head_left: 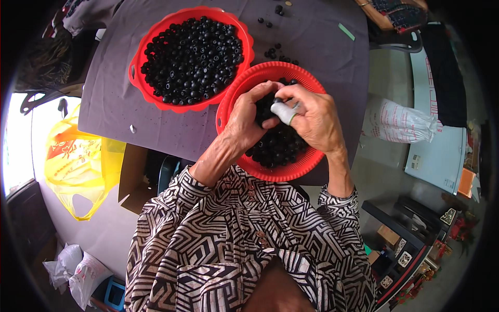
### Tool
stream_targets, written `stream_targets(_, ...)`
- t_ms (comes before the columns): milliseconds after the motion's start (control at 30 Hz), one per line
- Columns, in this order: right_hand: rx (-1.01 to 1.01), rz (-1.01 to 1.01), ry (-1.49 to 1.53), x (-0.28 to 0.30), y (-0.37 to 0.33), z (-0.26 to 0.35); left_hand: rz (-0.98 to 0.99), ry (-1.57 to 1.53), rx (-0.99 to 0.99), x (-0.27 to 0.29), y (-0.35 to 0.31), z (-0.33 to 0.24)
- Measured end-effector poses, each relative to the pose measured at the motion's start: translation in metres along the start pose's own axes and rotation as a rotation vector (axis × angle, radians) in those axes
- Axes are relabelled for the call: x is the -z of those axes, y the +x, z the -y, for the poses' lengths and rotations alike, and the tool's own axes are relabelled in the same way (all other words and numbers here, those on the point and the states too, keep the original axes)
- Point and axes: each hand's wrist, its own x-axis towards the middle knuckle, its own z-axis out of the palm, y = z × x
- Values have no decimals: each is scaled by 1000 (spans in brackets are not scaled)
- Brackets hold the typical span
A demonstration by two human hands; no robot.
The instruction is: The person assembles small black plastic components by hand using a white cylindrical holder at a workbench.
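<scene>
Both of my hands are over a round red plastic basket point(241, 161) that holds many small black ring-like pieces point(278, 148). At its left side, my left hand point(249, 112) is curled with the fingers bent inward; black shows between its fingers and thumb, but what it grips is partly hidden. My right hand point(315, 117) meets it from the right and pinches a small black piece point(277, 100) between thumb and forefinger. A white cover point(284, 112) sits on the right thumb. Touching this basket at the upper left is a red scalloped bowl point(136, 78) heaped with similar black pieces.
Loose black pieces point(273, 53) lie on the grey-covered table point(112, 99), with a green strip point(346, 32) farther right. A yellow plastic bag point(78, 166) and an open cardboard box point(134, 179) are at the left. Another person's arm point(375, 14) shows at the upper right.
</scene>
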Motion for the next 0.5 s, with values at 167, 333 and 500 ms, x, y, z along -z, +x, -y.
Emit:
stream_targets(167, -161, 9, 208, 15, 7, -7, 112, 30, 48, -12, -10, 0)
stream_targets(333, -93, 10, 234, 15, 7, -11, 187, 10, 12, -9, -8, 0)
stream_targets(500, -86, -13, 80, 26, 8, -8, 220, -37, 28, -8, -7, 0)
